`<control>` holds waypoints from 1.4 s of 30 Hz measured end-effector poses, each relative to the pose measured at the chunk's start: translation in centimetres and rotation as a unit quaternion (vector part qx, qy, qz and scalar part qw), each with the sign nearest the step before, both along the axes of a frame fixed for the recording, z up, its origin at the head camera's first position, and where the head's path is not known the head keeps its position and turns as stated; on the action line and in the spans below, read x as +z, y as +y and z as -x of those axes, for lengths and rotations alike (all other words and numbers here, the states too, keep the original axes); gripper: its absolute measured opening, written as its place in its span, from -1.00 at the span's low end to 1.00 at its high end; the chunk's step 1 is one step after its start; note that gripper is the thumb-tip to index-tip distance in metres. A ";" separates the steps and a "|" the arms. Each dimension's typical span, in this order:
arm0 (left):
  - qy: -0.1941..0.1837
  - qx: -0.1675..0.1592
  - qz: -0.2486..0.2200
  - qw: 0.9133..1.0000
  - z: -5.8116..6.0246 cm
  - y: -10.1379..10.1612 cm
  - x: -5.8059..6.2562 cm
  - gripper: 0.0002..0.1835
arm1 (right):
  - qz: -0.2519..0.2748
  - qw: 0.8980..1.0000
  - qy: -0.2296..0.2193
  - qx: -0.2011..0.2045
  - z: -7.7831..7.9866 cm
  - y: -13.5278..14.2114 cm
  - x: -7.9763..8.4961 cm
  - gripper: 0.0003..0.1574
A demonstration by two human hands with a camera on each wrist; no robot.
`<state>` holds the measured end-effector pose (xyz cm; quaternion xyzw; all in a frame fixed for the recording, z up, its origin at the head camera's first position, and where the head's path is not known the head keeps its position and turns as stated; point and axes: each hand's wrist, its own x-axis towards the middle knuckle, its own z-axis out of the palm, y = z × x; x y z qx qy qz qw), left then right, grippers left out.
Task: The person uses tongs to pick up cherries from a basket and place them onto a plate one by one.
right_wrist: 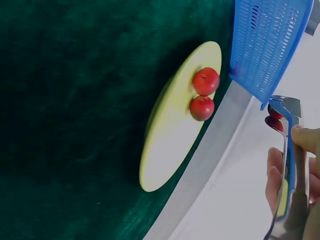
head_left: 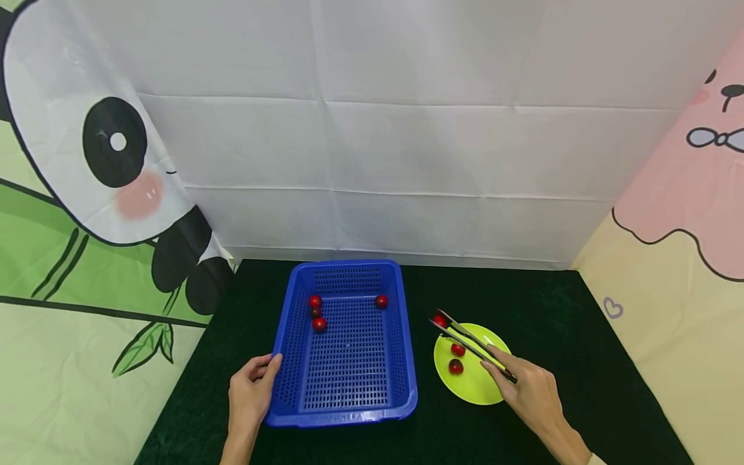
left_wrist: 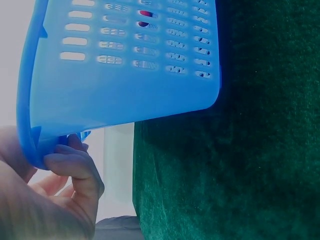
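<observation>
My left hand (head_left: 252, 394) grips the rim of a blue plastic basket (head_left: 349, 413) at its near left side; in the left wrist view the thumb and fingers (left_wrist: 75, 162) pinch that rim. Several cherry tomatoes (head_left: 320, 324) lie in the basket's far half, most at the left and one (head_left: 381, 301) at the right. My right hand (head_left: 531, 391) holds metal tongs (head_left: 473, 345) over a yellow-green plate (head_left: 476, 391). Between the tong tips is a red cherry tomato (head_left: 440, 320), above the plate's far left edge. Two more tomatoes (right_wrist: 202, 108) sit on the plate.
A dark green cloth (head_left: 558, 323) covers the table. The plate stands to the right of the basket, with a narrow gap between them. A white sheet (head_left: 407, 148) hangs behind, and printed cloths with a panda (head_left: 116, 168) and a pink figure (head_left: 686, 213) flank the table.
</observation>
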<state>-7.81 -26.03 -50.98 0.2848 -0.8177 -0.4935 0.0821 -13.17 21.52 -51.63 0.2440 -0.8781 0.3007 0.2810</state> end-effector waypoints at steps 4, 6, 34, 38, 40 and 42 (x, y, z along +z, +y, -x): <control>0.000 0.001 0.002 1.000 0.0 0.0 0.0 -0.46 | -0.008 1.000 -0.009 -0.011 -0.4 0.6 -0.5 -0.45; -0.001 0.000 0.001 1.000 0.0 0.0 0.0 -0.46 | -0.012 1.000 -0.013 -0.018 -0.7 0.8 -0.7 -0.45; 0.000 0.011 0.008 1.000 0.1 -0.1 -0.2 -0.45 | -0.064 0.988 -0.105 -0.094 -3.7 4.1 -3.4 -0.54; 0.000 0.009 0.006 1.000 0.0 0.0 -0.2 -0.44 | -0.068 0.984 -0.124 -0.105 -4.0 4.3 -3.7 -0.56; 0.001 0.009 0.008 1.000 0.1 0.0 -0.2 -0.44 | -0.069 0.983 -0.130 -0.108 -4.1 4.4 -3.7 -0.56; 0.002 0.009 0.010 1.000 0.1 0.1 -0.2 -0.45 | -0.072 0.982 -0.133 -0.109 -4.1 4.5 -3.7 -0.56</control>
